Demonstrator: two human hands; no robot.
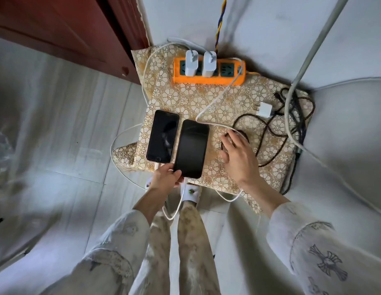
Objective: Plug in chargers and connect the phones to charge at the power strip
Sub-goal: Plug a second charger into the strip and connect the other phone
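Note:
An orange power strip (208,79) lies at the far side of a small table with a floral cloth (206,101). Two white chargers (190,62) (209,63) stand plugged into it, each with a white cable. Two dark phones lie side by side: a smaller one (163,139) on the left and a larger one (192,149) beside it, both with white cables at their near ends. My left hand (166,177) grips the near left corner of the larger phone. My right hand (238,154) rests with spread fingers on the cloth over a dark cable (268,133).
A third white charger (264,109) lies unplugged at the right among tangled dark cables. A grey hose (309,54) crosses the table's right side. A red-brown door (68,33) stands at the far left. The white wall is behind the strip, and my feet are below the table's near edge.

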